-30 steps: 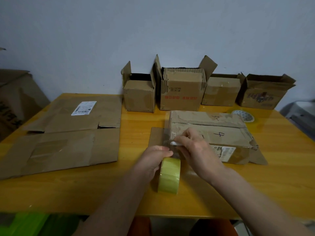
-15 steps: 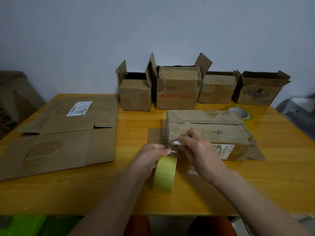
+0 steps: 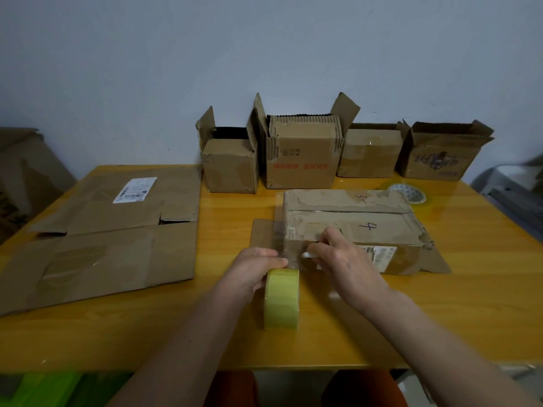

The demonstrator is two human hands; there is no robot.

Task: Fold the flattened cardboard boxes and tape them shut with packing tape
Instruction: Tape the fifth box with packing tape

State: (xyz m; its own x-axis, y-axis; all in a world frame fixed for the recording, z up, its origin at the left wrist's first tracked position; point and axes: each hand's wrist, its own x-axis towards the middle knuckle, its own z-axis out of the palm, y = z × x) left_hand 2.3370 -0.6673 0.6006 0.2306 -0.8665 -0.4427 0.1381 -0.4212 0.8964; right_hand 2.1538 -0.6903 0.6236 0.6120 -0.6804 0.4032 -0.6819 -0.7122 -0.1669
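A folded cardboard box (image 3: 352, 224) marked "4" lies on the wooden table (image 3: 470, 304) in front of me. My left hand (image 3: 252, 268) grips a yellow-green roll of packing tape (image 3: 281, 298) standing on edge just before the box's near left corner. A clear strip of tape runs from the roll up over that corner. My right hand (image 3: 343, 265) pinches a small white tool (image 3: 307, 254) against the strip at the box's near side; what the tool is I cannot tell.
Flattened cardboard boxes (image 3: 111, 230) cover the table's left half. Several opened small boxes (image 3: 299, 154) stand in a row along the wall. A second tape roll (image 3: 407, 193) lies flat behind the box at the right. A large carton (image 3: 20, 177) leans at far left.
The tape roll and both hands have stayed at the box's near left corner; only the camera view has shifted a little.
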